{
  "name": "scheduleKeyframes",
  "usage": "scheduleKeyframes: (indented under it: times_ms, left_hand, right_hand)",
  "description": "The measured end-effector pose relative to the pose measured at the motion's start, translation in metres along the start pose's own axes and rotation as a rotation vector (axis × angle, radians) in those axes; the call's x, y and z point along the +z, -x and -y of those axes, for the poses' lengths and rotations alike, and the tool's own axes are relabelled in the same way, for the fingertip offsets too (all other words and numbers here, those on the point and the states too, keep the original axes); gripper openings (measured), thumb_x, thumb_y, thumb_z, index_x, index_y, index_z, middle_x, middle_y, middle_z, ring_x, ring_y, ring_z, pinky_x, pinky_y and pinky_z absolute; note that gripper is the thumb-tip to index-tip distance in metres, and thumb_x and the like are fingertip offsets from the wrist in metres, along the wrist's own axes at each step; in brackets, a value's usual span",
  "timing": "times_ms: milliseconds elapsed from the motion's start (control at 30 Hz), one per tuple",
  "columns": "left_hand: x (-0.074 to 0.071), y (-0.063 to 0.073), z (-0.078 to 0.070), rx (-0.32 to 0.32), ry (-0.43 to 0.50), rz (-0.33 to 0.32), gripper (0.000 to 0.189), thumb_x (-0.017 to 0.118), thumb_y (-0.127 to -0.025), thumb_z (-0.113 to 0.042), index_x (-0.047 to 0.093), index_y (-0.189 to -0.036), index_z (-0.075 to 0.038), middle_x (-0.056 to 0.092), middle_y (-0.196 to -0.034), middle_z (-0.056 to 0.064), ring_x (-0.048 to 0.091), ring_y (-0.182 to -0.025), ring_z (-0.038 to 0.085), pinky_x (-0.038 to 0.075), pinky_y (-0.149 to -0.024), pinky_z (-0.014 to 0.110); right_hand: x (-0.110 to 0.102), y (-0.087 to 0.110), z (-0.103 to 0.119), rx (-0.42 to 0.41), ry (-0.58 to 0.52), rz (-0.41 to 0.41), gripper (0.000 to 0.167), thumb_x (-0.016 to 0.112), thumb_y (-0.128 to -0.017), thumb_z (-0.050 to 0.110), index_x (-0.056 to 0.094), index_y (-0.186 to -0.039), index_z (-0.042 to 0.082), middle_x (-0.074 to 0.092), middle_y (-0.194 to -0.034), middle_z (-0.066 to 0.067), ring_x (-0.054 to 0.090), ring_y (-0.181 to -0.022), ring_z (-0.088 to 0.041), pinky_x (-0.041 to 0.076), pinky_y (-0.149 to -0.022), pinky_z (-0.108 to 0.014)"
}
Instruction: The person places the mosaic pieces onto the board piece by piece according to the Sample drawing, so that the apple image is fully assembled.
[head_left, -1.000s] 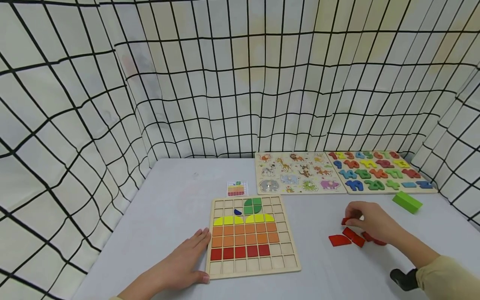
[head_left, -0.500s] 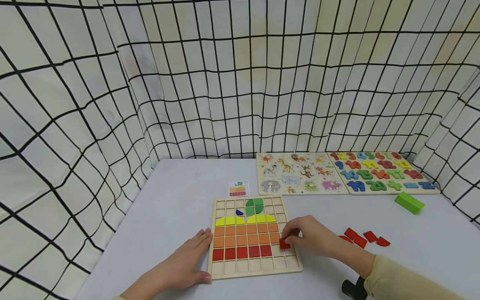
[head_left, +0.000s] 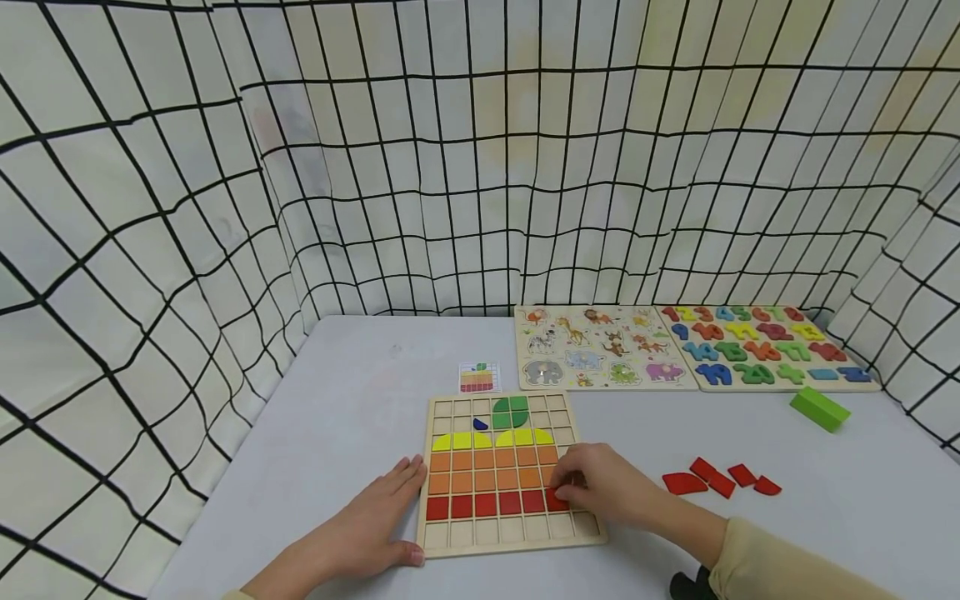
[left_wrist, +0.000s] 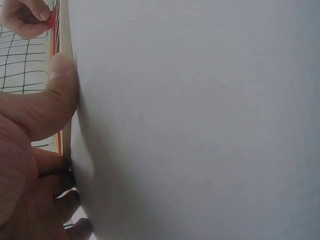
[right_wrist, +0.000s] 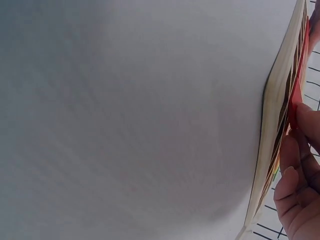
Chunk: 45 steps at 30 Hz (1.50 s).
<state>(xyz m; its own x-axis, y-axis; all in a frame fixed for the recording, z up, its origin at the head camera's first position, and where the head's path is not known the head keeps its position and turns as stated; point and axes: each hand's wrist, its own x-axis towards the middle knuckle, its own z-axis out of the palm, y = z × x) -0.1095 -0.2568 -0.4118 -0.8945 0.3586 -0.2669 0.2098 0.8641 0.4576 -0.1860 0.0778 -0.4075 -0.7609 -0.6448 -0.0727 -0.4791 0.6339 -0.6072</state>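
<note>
The wooden grid board [head_left: 512, 533] lies flat on the table with green, blue, yellow, orange and red tiles in its cells. My left hand [head_left: 366, 523] rests against its left side, fingers extended and thumb at the near corner; the left wrist view shows the thumb [left_wrist: 61, 85] along the board's edge. Over the right end of the red row, my right hand [head_left: 609, 486] pinches a red square tile [head_left: 556, 501] between thumb and fingers. In the right wrist view that red tile [right_wrist: 295, 102] sits tilted at the board's surface, partly covered by the fingertips.
Loose red pieces [head_left: 684, 483] lie right of the board. A small pattern card [head_left: 478, 377] is behind it. Farther back stand an animal puzzle [head_left: 600, 354] and a number puzzle [head_left: 757, 346]; a green block [head_left: 820, 408] lies in front. Black-lined netting [head_left: 480, 167] encloses the table.
My right hand has picked a red square tile from the loose pieces and carried it left to the red row's end. My left hand stays at the board's left edge.
</note>
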Motion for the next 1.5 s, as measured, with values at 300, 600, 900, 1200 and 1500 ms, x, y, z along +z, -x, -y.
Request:
scheduleKeyframes:
  times_ms: [300, 600, 900, 1200, 1500]
  left_hand:
    - [0.001, -0.001, 0.001, 0.0, 0.004, -0.004, 0.108, 0.087, -0.076, -0.042, 0.032, -0.156, 0.007, 0.028, -0.167, 0.022, 0.019, -0.157, 0.042, 0.024, -0.123, 0.064]
    - [0.001, 0.0, 0.001, 0.021, 0.002, -0.014, 0.107, 0.086, -0.077, -0.04, 0.032, -0.155, 0.008, 0.028, -0.167, 0.023, 0.019, -0.157, 0.043, 0.024, -0.122, 0.065]
    - [0.0, -0.001, 0.0, -0.002, -0.005, -0.004, 0.106, 0.086, -0.077, -0.04, 0.033, -0.156, 0.006, 0.028, -0.167, 0.021, 0.018, -0.157, 0.042, 0.024, -0.123, 0.064]
    - [0.001, 0.0, 0.001, 0.016, 0.002, -0.009, 0.106, 0.086, -0.077, -0.04, 0.032, -0.155, 0.009, 0.028, -0.166, 0.024, 0.019, -0.157, 0.044, 0.024, -0.122, 0.066]
    - [0.0, 0.0, -0.001, 0.004, 0.002, -0.002, 0.107, 0.086, -0.077, -0.041, 0.032, -0.156, 0.008, 0.027, -0.167, 0.023, 0.018, -0.157, 0.043, 0.023, -0.123, 0.065]
  right_hand:
    - [0.001, 0.001, 0.002, -0.011, 0.033, -0.019, 0.008, 0.075, -0.092, 0.01, 0.079, -0.095, 0.016, 0.066, -0.09, 0.012, 0.056, -0.083, -0.003, 0.054, -0.075, -0.021]
    - [-0.043, 0.023, -0.035, 0.067, 0.129, -0.085, 0.013, 0.074, -0.092, 0.005, 0.077, -0.101, 0.013, 0.071, -0.094, 0.007, 0.058, -0.082, -0.006, 0.056, -0.074, -0.024]
    - [-0.075, 0.06, -0.088, 0.185, 0.09, 0.045, 0.016, 0.08, -0.087, 0.015, 0.075, -0.103, 0.015, 0.069, -0.096, 0.007, 0.058, -0.085, -0.009, 0.055, -0.075, -0.022]
    - [-0.073, 0.063, -0.092, 0.196, 0.132, 0.06, 0.02, 0.085, -0.083, 0.018, 0.073, -0.098, 0.018, 0.064, -0.092, 0.007, 0.054, -0.086, -0.012, 0.054, -0.074, -0.022]
    - [-0.076, 0.068, -0.092, 0.184, 0.193, 0.051, 0.028, 0.087, -0.08, 0.016, 0.075, -0.105, 0.018, 0.067, -0.098, 0.008, 0.058, -0.09, -0.011, 0.058, -0.079, -0.028]
